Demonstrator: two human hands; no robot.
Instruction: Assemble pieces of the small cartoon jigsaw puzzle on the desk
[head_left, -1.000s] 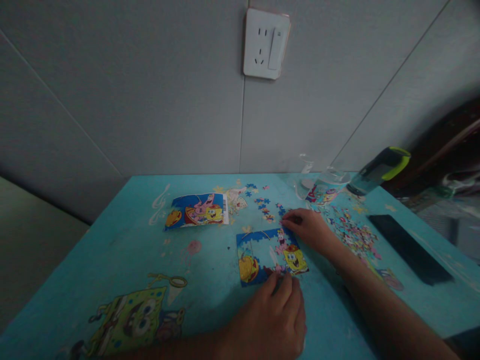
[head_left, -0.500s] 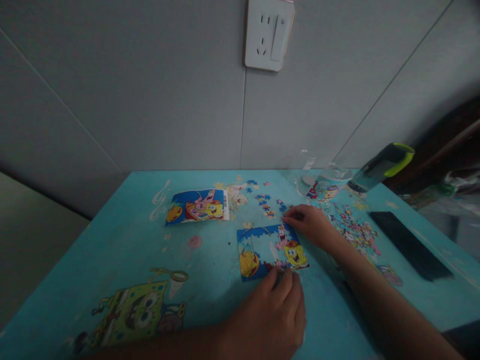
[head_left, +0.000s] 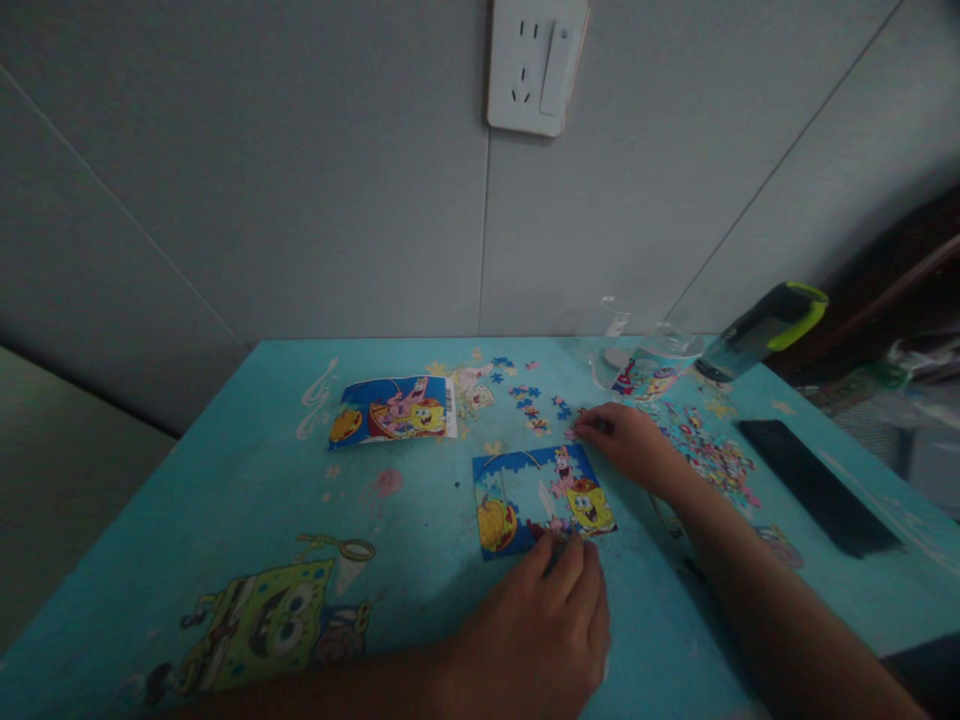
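A partly assembled jigsaw puzzle (head_left: 547, 500) lies flat on the table, with a gap in its middle. At its lower edge is my left hand (head_left: 536, 625), fingers bent together; their tips touch the edge, and anything beneath them is hidden. My right hand (head_left: 626, 440) is closed in a pinch just beyond the puzzle's upper right corner. A small pinkish puzzle piece (head_left: 571, 434) shows at its fingertips. Loose blue puzzle pieces (head_left: 527, 400) are scattered beyond the puzzle, close to that hand. The picture sheet (head_left: 397, 410) with the same cartoon lies to the left.
A heap of mixed pieces (head_left: 709, 455) spreads right of my right forearm, near a dark flat strip (head_left: 817, 485). Behind stand a clear printed tub (head_left: 656, 370), a transparent container (head_left: 611, 350) and a tilted bottle (head_left: 761, 335). The wall with a socket (head_left: 536, 65) borders the blue table (head_left: 247, 480).
My right hand has shifted slightly right and away from the puzzle's upper corner, its fingers still pinched. My left hand stays at the lower edge. The puzzle looks the same.
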